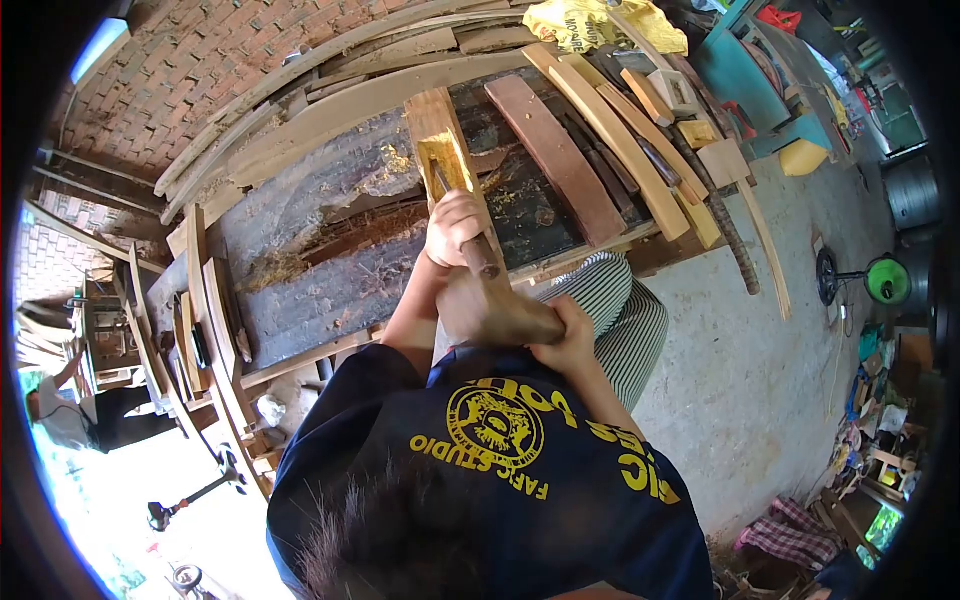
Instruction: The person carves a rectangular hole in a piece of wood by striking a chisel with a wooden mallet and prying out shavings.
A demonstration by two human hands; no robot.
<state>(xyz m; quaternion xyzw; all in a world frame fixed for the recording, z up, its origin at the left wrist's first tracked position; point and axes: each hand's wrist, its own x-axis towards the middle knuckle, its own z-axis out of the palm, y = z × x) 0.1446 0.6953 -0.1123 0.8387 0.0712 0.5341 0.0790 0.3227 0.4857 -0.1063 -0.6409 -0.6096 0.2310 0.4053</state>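
The chisel (455, 205) stood ahead of your left hand (455, 228), which was closed around its handle, blade in the yellow notch of the plank (437, 125). Your right hand (565, 335) gripped the mallet (495, 312) just behind. A glancing blow could have struck your left knuckles.

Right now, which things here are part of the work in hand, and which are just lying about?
In use:
left hand gripping the chisel
right hand gripping the mallet
plank being cut
workbench

Lying about:
red board
curved slats
yellow bag
green fan
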